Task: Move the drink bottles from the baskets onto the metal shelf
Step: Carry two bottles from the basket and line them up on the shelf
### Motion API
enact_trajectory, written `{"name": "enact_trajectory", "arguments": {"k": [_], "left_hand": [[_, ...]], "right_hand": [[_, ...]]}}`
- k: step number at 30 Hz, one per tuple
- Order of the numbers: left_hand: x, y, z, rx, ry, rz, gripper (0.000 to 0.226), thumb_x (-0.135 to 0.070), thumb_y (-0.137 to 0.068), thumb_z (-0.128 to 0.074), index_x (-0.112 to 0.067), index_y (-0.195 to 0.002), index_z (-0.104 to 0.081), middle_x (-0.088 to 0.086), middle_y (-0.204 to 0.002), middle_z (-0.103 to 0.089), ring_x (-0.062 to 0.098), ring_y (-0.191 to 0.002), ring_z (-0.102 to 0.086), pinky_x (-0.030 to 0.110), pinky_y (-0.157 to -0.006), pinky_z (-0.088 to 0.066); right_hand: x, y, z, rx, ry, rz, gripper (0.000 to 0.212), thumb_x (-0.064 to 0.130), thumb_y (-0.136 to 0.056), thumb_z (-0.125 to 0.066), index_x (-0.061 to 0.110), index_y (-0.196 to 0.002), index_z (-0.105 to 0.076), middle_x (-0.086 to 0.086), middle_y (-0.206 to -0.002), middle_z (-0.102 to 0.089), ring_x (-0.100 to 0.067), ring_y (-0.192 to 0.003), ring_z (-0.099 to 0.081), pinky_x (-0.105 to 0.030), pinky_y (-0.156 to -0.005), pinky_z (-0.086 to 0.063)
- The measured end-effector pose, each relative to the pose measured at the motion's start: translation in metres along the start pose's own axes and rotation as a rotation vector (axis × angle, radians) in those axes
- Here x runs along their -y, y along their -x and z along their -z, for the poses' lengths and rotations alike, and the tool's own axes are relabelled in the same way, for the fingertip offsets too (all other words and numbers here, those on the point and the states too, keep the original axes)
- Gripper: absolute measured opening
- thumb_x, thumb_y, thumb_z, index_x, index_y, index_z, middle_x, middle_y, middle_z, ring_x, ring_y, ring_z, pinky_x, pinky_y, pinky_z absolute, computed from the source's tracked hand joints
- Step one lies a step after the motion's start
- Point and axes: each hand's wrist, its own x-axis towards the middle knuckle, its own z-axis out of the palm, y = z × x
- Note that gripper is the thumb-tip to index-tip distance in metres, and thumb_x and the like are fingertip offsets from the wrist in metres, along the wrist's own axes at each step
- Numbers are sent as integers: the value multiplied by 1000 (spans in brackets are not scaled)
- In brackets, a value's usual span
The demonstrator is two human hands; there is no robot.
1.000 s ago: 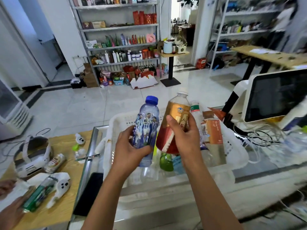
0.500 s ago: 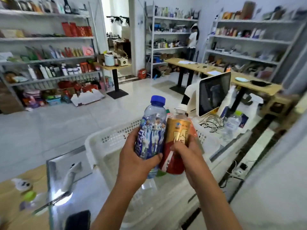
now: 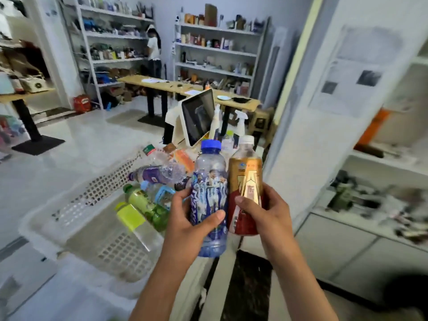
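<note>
Left hand (image 3: 185,224) grip wraps a blue-capped clear plastic bottle (image 3: 209,198); right hand (image 3: 266,213) grip wraps a gold-labelled amber bottle (image 3: 245,181). Both look rigid and slick-labelled, best held mid-body.

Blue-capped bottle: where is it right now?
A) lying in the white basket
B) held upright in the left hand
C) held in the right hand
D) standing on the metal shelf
B: the left hand grips the blue-capped bottle upright above the white basket, while the right hand holds the gold-and-red bottle beside it.
</note>
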Motion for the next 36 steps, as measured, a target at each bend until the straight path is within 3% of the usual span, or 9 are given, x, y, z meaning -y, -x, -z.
{"name": "enact_trajectory", "arguments": {"k": [4, 7, 11, 17, 23, 27, 31, 34, 36], "left_hand": [[14, 18, -48, 83, -40, -40, 68, 3, -59, -86, -28, -105, -48, -4, -108, -65, 1, -91, -68, 12, -70, -51], [21, 41, -86, 141, -86, -50, 76, -7, -53, -93, -37, -106, -47, -15, -107, -64, -1, -93, -66, 18, -74, -52], [24, 94, -140, 293, -124, -71, 79, -11, -53, -93, -33, -113, -45, -16, -109, -60, -7, -93, -62, 8, -71, -49], [16, 220, -223, 639, -141, -105, 89, -17, -51, -94, -37, -122, -43, -25, -111, -58, -9, -98, -60, 22, -81, -54], [-8, 369, -288, 966, -115, -182, 103, -14, -50, -95, -33, -136, -40, -17, -120, -59, -8, -103, -60, 26, -90, -53], [-22, 461, -311, 1102, -75, -202, 100, -16, -47, -96, -31, -132, -44, -9, -121, -62, 1, -105, -62, 28, -93, -52], [-30, 533, -328, 1203, -52, -211, 102, -28, -42, -96, -41, -128, -43, -13, -120, -60, 3, -107, -61, 38, -93, -53], [-41, 575, -341, 1259, -9, -224, 99, -23, -42, -96, -40, -125, -44, -16, -115, -60, 0, -103, -61, 34, -91, -54], [-47, 593, -352, 1298, 11, -242, 98, -23, -43, -97, -38, -125, -45, -21, -110, -59, -7, -99, -60, 24, -88, -54]], "right_hand": [[5, 29, 50, -187, 144, 105, 55, 18, -69, -90, 22, -117, -63, 3, -98, -75, -12, -88, -72, -30, -74, -60], [11, 60, 91, -290, 226, 157, 55, 10, -69, -89, 25, -115, -61, 7, -94, -73, -4, -81, -70, -17, -66, -54], [14, 117, 158, -463, 254, 160, 53, 10, -69, -89, 23, -114, -63, 2, -96, -74, -11, -84, -72, -22, -67, -57], [30, 258, 263, -753, 324, 150, 49, 9, -68, -89, 31, -103, -64, 11, -93, -74, -6, -81, -71, -22, -69, -56], [44, 419, 341, -1059, 363, 128, 53, 10, -66, -90, 27, -109, -65, 9, -94, -74, -6, -83, -71, -22, -72, -57], [56, 515, 370, -1200, 402, 116, 56, 8, -66, -90, 27, -110, -63, 10, -94, -73, 4, -81, -68, -10, -69, -50], [66, 586, 392, -1302, 456, 90, 58, 14, -66, -91, 30, -112, -60, 14, -98, -71, 6, -86, -67, -9, -72, -50], [77, 625, 406, -1377, 496, 79, 61, 18, -66, -91, 26, -117, -60, 13, -102, -70, 5, -90, -65, -12, -74, -52], [84, 642, 414, -1409, 512, 80, 61, 20, -67, -91, 25, -119, -59, 11, -103, -69, 4, -93, -65, -14, -75, -54]]}}
